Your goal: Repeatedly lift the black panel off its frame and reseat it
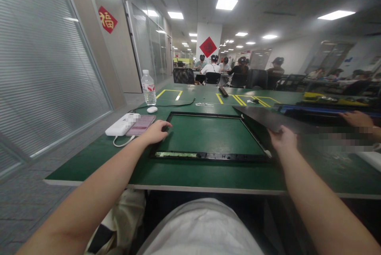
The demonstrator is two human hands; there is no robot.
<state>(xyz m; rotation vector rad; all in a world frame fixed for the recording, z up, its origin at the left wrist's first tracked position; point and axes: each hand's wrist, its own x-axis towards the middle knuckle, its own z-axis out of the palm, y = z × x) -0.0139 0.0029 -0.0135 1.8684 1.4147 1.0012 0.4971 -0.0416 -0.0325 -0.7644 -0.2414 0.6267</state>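
A black rectangular screen bezel frame (220, 156) lies flat on the green table, with a strip of green circuit board (175, 154) along its near edge. My left hand (157, 132) is closed at the frame's left side, its fingers curled over that bar. To the right, my right hand (282, 140) grips a thin dark flat panel (264, 118) by its near edge. The panel is tilted up at the frame's right side, and its far right end is blurred. Small white pieces (268, 153) sit at the frame's right corners.
On the left are a white power bank (122, 124), a phone (141, 124), a white earbud case (152, 109) and a water bottle (148, 88). Yellow tape (236, 100) marks the table's far side. A co-worker's hand (357, 120) is at the right. Several people sit beyond.
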